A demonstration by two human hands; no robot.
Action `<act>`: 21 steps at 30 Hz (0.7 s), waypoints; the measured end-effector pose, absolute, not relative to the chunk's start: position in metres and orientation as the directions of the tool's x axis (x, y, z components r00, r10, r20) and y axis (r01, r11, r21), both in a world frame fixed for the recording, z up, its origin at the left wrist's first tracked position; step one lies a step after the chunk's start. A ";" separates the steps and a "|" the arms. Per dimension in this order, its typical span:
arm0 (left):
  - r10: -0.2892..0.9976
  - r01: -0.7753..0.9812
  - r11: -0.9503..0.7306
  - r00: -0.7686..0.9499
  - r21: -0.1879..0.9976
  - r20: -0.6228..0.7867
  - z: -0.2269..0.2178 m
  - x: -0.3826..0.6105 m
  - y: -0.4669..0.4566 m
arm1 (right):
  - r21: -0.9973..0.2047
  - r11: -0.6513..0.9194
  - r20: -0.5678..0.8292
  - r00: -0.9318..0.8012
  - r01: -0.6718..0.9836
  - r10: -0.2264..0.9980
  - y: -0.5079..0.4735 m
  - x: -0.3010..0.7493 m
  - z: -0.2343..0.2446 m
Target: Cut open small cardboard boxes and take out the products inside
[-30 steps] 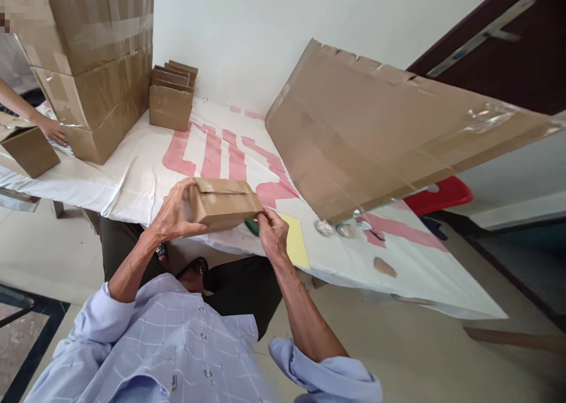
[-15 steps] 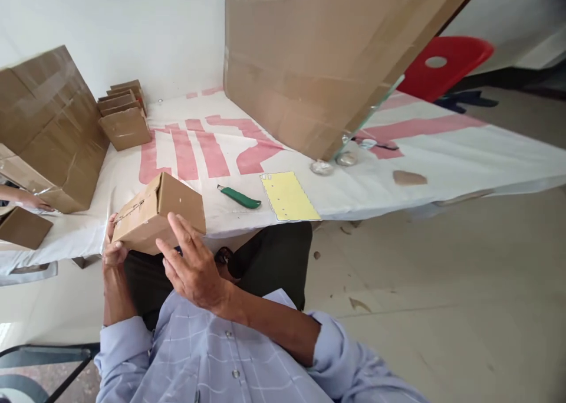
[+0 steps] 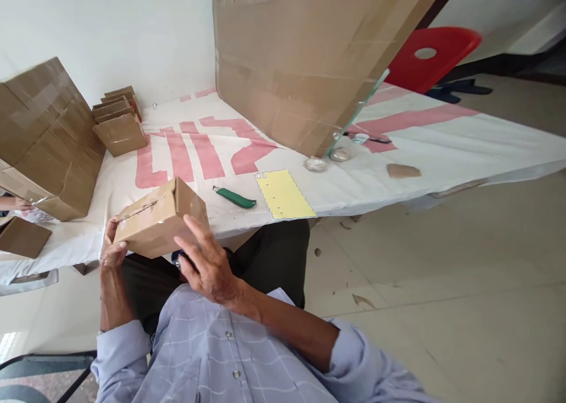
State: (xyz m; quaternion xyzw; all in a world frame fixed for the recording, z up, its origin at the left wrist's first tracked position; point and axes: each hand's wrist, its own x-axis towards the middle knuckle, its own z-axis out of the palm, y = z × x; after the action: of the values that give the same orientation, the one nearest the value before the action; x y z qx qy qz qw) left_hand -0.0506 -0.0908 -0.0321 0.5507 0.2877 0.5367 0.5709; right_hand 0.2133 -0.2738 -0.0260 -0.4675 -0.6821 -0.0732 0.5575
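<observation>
I hold a small closed cardboard box in front of my chest, tilted, just off the near edge of the table. My left hand grips its left end from below, fingers curled on it. My right hand presses against its right side with the fingers bent along the cardboard. On the white and red table cover just beyond the box lie a green utility knife and a yellow sheet.
A large flat cardboard sheet leans up at the back. A big taped carton and a row of small boxes stand at the left. Another person's hand and a small box are at the far left. A red stool stands behind.
The view has swung left and down. The box has come off the table edge toward my chest and turned; my right hand moved from its right end to its near side.
</observation>
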 end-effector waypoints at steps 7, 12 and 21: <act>0.823 0.056 -0.436 0.428 0.898 0.373 -0.011 -0.032 -0.106 | -0.600 0.450 0.735 0.234 0.661 0.637 -0.268 0.277 -0.054; 0.793 0.137 -0.496 0.474 0.857 0.383 -0.010 -0.032 -0.118 | -0.599 0.430 0.721 0.222 0.676 0.656 -0.259 0.309 -0.051; 0.802 0.237 -0.511 0.476 0.826 0.360 -0.003 -0.029 -0.139 | -0.392 -0.114 0.239 0.221 0.913 0.946 -0.195 0.372 -0.066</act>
State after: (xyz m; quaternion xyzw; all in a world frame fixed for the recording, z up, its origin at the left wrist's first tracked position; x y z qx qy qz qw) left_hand -0.0291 -0.1388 -0.0031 0.7780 0.3341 0.3878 0.3644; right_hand 0.3724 -0.1949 -0.0665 -0.7456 -0.6231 0.0351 0.2335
